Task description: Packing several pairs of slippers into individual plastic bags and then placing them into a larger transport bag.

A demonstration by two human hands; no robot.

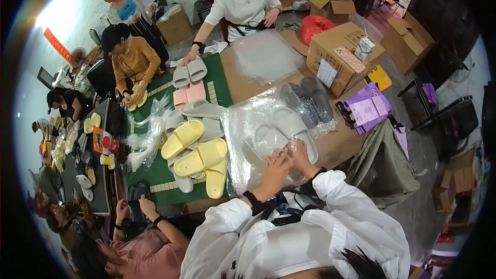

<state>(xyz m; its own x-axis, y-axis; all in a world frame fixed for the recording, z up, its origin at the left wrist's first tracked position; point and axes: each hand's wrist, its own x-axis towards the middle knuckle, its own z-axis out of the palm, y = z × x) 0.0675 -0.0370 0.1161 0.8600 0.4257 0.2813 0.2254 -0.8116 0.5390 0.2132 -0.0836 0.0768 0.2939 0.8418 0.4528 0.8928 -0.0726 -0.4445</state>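
Observation:
A pair of light grey slippers lies under or inside a clear plastic bag on the table in front of me. My left hand is open, its fingers spread against the bag beside the left slipper. Close to it, my right hand rests its extended fingers on the lower part of the right slipper. Neither hand shows a grip on anything. Yellow slippers are piled to the left, over grey slippers. Dark grey slippers in clear plastic lie beyond the light grey pair.
A stack of clear bags lies at the far side. A cardboard box and purple bags stand right. Pink slippers sit on a green mat, near crumpled plastic. Co-workers handle slippers across and to the left.

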